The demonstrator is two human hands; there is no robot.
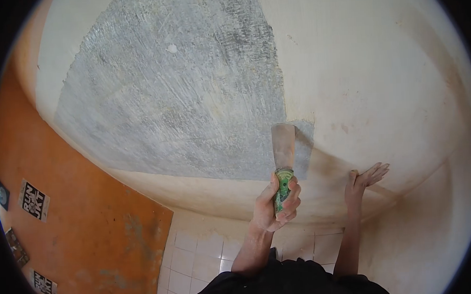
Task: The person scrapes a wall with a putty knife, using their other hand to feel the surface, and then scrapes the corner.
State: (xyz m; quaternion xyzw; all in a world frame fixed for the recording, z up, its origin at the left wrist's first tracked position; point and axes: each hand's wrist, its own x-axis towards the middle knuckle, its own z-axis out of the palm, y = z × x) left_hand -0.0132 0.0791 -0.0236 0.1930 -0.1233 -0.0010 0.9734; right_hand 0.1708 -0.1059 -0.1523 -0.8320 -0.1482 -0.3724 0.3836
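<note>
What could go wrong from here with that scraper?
1. The left hand grips the scraper with its blade at the edge of the bare grey patch; a slip could gouge the cream paint beyond.
2. The right hand lies flat on the surface beside the blade; a sideways slip might catch its fingers.
3. The view seems to look upward, so loosened flakes may fall on the person.
</note>
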